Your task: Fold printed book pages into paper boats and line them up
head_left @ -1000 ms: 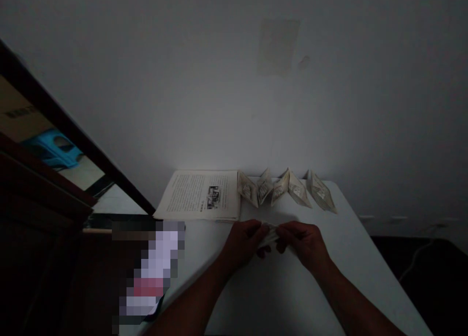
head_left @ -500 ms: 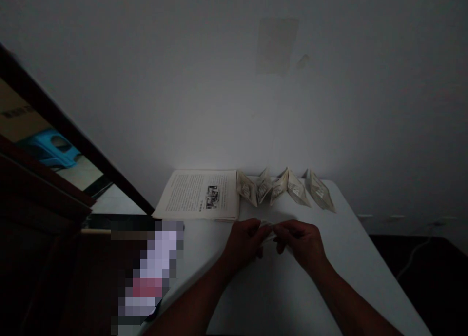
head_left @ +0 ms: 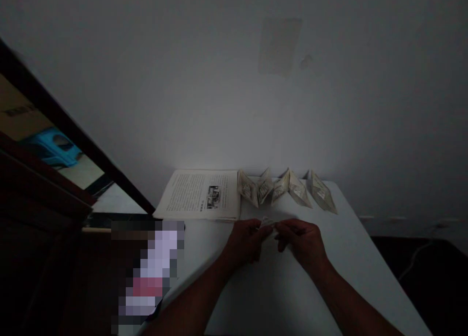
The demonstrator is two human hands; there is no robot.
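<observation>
Between my two hands, above the white table (head_left: 252,282), is a small piece of folded printed paper (head_left: 267,222). My left hand (head_left: 245,241) pinches its left side with thumb and fingers. At its right end, my right hand (head_left: 302,238) is closed on the paper with the fingertips. Much of the paper is hidden behind the fingers. Just beyond my hands stand several folded paper boats (head_left: 300,189) made of printed pages, lined up along the wall side of the table.
A stack of printed pages (head_left: 197,194) lies at the table's back left. A pixelated phone-like object (head_left: 157,263) rests at the left edge. The wall (head_left: 204,92) rises directly behind. Through a dark frame (head_left: 80,131) at the left, a blue plastic stool (head_left: 54,146) shows.
My left fingers have shifted slightly, and more of the folded paper shows above them. My right hand keeps nearly the same place. The view has moved a little.
</observation>
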